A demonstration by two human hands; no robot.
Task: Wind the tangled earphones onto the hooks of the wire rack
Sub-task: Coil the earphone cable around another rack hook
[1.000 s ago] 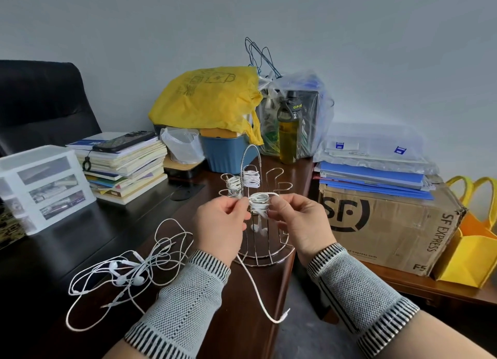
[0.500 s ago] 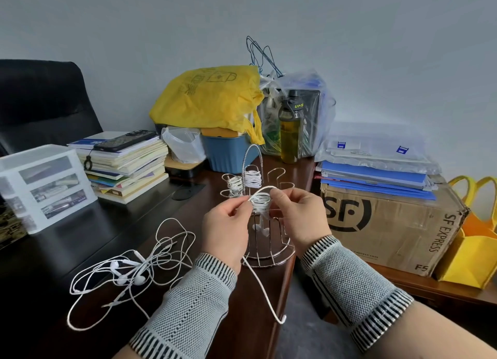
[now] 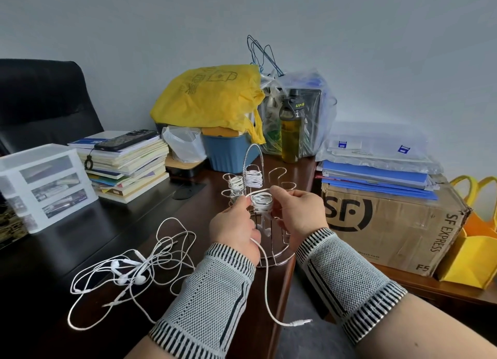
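The white earphone cord [image 3: 265, 278] being wound is thin, limp and light, likely to slip or spring loose unless kept taut. It coils on a near hook [image 3: 261, 200] of the wire rack [image 3: 271, 259] at the counter [image 3: 67, 240] edge. The left hand [image 3: 234, 226] and right hand [image 3: 298, 213] both pinch it beside the coil; best held close to the hook. More tangled earphones [image 3: 129, 272] lie left.
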